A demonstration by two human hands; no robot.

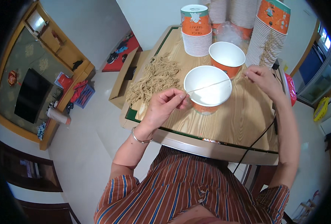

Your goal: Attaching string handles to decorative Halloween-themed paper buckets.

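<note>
A thin tan string [212, 84] is stretched between my two hands, over the mouth of a white-lined orange paper bucket [204, 109]. My left hand [165, 106] pinches one end at the bucket's left rim. The other end is in the closed fingers of my right hand [261, 79], raised beyond the bucket's right side. Just behind stands a second orange paper bucket [227, 56], its white inside showing. To the left of my left hand lies a loose heap of cut tan strings [154, 76] on the wood-grain table [225, 128].
Upside-down stacks of paper buckets rise at the back: a left stack [197, 43] and a right stack [264, 43] with strings hanging on it. A clear plastic bag [229, 33] sits between them. A black cable [256, 140] crosses the table's right front edge. Left of the table stands a cardboard box [122, 80].
</note>
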